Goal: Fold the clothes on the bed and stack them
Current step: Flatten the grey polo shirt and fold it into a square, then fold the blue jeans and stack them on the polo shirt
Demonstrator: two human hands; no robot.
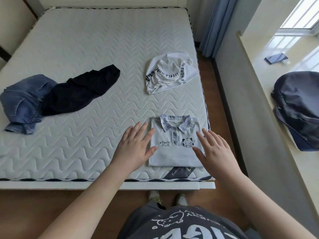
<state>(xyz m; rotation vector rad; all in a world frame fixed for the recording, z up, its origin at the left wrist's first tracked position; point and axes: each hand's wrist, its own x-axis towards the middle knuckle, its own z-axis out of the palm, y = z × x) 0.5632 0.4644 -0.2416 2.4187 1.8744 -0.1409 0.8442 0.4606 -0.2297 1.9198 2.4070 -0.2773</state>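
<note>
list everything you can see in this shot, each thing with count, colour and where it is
polo shirt: 1, pale blue-white with plaid collar, folded flat at the near right corner of the mattress
white t-shirt: 1, white with dark lettering, crumpled, right side of the mattress beyond the polo shirt
black garment: 1, black, unfolded, left of centre
denim garment: 1, blue, bunched at the left edge, touching the black garment
mattress: 1, white quilted, fills the bed
phone: 1, dark, on the window ledge at right
dark bag: 1, dark blue-grey, on the ledge nearer than the phone
curtain: 1, blue, beyond the bed's far right corner
left hand: 1, fingers straight, at the polo shirt's left edge
right hand: 1, fingers straight, at its right edge
</note>
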